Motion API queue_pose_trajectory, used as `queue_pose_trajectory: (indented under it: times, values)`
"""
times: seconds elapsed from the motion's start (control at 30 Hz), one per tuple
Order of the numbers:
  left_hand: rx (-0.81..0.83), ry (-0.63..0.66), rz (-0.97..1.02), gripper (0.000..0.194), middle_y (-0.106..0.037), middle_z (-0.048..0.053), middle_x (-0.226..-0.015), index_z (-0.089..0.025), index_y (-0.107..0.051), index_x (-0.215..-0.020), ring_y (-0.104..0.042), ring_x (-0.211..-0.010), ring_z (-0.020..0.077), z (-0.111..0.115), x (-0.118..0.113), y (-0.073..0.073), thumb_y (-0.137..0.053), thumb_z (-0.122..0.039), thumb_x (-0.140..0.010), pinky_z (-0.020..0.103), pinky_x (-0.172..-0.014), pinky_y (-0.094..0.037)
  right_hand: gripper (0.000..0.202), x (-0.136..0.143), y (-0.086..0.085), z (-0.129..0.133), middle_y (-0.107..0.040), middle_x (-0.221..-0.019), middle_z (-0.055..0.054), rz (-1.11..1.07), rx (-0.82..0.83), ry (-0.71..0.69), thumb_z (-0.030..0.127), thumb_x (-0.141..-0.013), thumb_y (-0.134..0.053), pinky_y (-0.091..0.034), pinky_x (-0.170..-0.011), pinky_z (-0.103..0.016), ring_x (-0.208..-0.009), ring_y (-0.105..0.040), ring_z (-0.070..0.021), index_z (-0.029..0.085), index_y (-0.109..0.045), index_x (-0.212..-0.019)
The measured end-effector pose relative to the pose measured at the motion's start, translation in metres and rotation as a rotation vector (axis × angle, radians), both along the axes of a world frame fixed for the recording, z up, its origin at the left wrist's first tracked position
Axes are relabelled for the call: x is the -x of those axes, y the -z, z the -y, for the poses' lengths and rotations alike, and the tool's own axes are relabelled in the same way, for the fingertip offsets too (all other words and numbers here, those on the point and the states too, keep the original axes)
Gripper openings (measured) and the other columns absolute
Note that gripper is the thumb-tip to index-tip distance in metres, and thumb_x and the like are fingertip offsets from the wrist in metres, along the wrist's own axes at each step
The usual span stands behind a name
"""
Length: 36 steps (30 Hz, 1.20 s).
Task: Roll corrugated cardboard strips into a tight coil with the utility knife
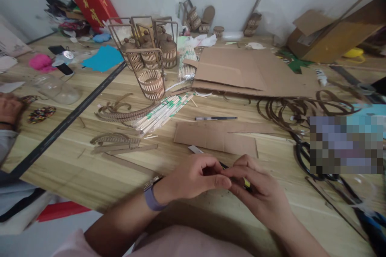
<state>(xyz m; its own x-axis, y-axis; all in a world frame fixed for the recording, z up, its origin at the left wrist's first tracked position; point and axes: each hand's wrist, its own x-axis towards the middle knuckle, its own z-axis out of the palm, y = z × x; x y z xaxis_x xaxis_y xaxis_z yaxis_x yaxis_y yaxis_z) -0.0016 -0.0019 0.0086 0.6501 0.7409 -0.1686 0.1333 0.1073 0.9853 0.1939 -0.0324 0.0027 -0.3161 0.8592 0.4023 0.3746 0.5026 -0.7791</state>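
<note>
One yellow-black cutter, pale blade bared, sits in the right grip, the left grip unclear.

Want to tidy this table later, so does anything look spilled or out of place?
A few loose sticks lie outside the wrapped bundle, perhaps slipped out. At the left, a clear jar seems tipped on its side, though lens distortion makes that uncertain.

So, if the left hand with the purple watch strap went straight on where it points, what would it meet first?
Most likely the bare right hand, touching or nearly so; depth is unclear.
</note>
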Motion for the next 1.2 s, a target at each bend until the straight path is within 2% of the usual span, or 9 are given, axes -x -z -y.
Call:
queue_pose_trajectory:
  times: [0.13,0.23,0.4,0.6,0.87,1.0,1.2]
  values:
    - [0.088,0.082,0.055,0.060,-0.060,-0.001,-0.073,-0.013,-0.068,-0.082,-0.048,-0.067,0.0113,-0.002,0.001,-0.001,-0.068,-0.071,-0.071,0.023,-0.060,-0.035,0.006,0.001,-0.003,0.000,-0.057,-0.063,0.001,-0.076,0.059,-0.037,0.021,-0.082,-0.072,-0.046,-0.047,-0.021,-0.055,-0.056,-0.0118,0.026,-0.075,-0.082]
    - [0.107,0.125,0.082,0.058,-0.063,0.001,-0.079,-0.014,-0.070,-0.087,-0.052,-0.073,0.0133,-0.004,0.001,-0.001,-0.067,-0.070,-0.073,0.024,-0.066,-0.039,0.004,0.001,-0.001,-0.001,-0.055,-0.061,0.002,-0.102,0.123,-0.047,0.023,-0.080,-0.074,-0.045,-0.046,-0.022,-0.054,-0.056,-0.0122,0.027,-0.076,-0.081]
    - [0.028,0.066,0.047,0.053,-0.056,-0.002,-0.070,-0.014,-0.067,-0.082,-0.046,-0.065,0.0109,-0.004,0.001,0.002,-0.067,-0.067,-0.076,0.022,-0.059,-0.034,0.013,0.002,0.006,-0.001,-0.056,-0.064,0.002,-0.116,0.074,-0.010,0.019,-0.081,-0.072,-0.046,-0.046,-0.021,-0.054,-0.056,-0.0121,0.030,-0.076,-0.088]
    - [-0.033,-0.024,0.024,0.054,-0.051,-0.003,-0.066,-0.014,-0.061,-0.075,-0.043,-0.062,0.0102,-0.002,-0.002,0.007,-0.062,-0.067,-0.080,0.022,-0.055,-0.031,0.018,-0.002,0.008,-0.004,-0.060,-0.069,0.000,0.024,-0.007,-0.011,0.018,-0.084,-0.068,-0.050,-0.050,-0.022,-0.060,-0.059,-0.0131,0.029,-0.074,-0.097]
    - [0.124,0.075,0.089,0.052,-0.060,-0.001,-0.075,-0.013,-0.068,-0.087,-0.048,-0.069,0.0114,-0.002,-0.001,0.006,-0.069,-0.063,-0.077,0.023,-0.064,-0.037,0.004,-0.003,0.003,-0.006,-0.059,-0.063,0.001,-0.005,0.013,-0.038,0.025,-0.085,-0.070,-0.046,-0.047,-0.022,-0.056,-0.057,-0.0124,0.026,-0.073,-0.082]
    - [0.135,0.095,0.088,0.050,-0.061,0.000,-0.077,-0.014,-0.068,-0.087,-0.050,-0.071,0.0126,-0.003,0.000,0.003,-0.068,-0.063,-0.078,0.024,-0.068,-0.038,0.002,-0.001,0.004,-0.006,-0.057,-0.062,0.001,-0.062,0.033,-0.043,0.026,-0.084,-0.072,-0.046,-0.046,-0.022,-0.054,-0.056,-0.0119,0.026,-0.074,-0.082]
    - [0.030,0.025,0.040,0.046,-0.055,-0.002,-0.070,-0.013,-0.066,-0.084,-0.045,-0.065,0.0109,-0.003,0.000,0.002,-0.068,-0.058,-0.080,0.023,-0.060,-0.035,0.027,-0.003,0.010,-0.006,-0.060,-0.073,0.000,-0.051,-0.020,-0.041,0.012,-0.083,-0.069,-0.050,-0.051,-0.021,-0.062,-0.059,-0.0124,0.030,-0.074,-0.102]
